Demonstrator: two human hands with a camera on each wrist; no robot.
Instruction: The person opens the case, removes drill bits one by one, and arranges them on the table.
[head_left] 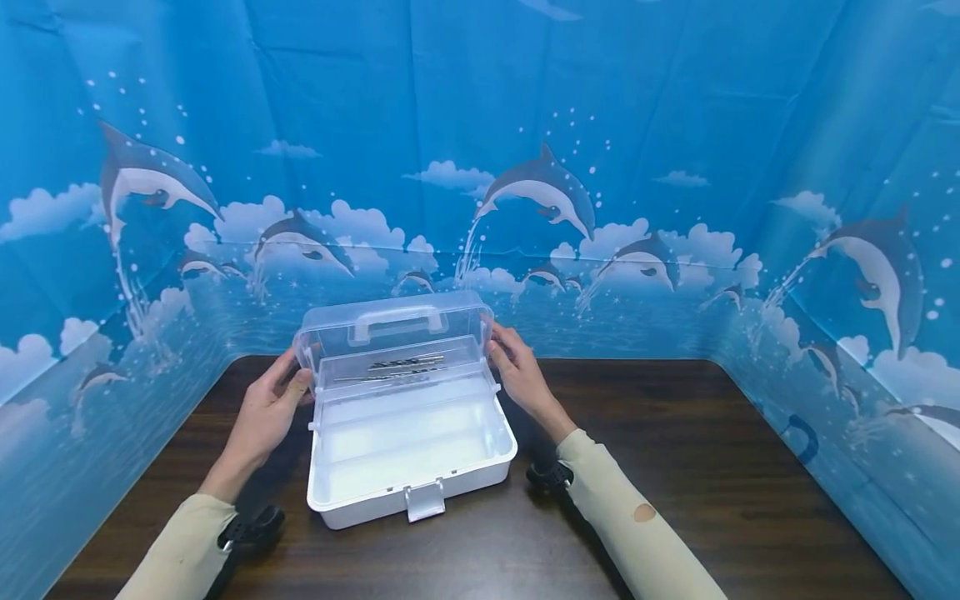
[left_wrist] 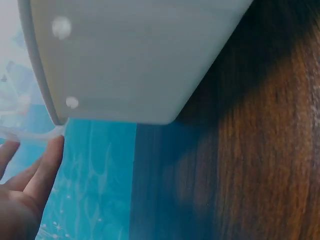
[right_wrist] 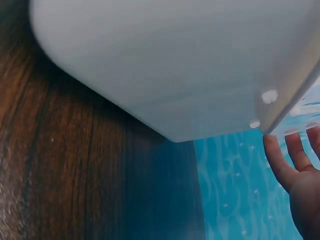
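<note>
A white plastic toolbox [head_left: 411, 493] sits on the table with its clear lid [head_left: 330, 318] raised and tilted back. Inside, a translucent tray at the back bears several metal drill bits [head_left: 405, 363]; the lower compartment [head_left: 405, 425] is bare. My left hand [head_left: 267, 408] holds the lid's left edge, thumb in front. At the opposite edge, my right hand [head_left: 522, 377] grips the lid with its fingers at the side. In the left wrist view, fingers [left_wrist: 44, 170] reach the lid's rim; fingers [right_wrist: 280, 157] do likewise in the right wrist view.
The toolbox's front latch [head_left: 425, 500] hangs down. Dark wood-grain table [head_left: 675, 467] extends on both sides. A blue dolphin-print curtain [head_left: 480, 108] encloses the back and sides. Dark straps with cameras [head_left: 551, 475] sit at both wrists.
</note>
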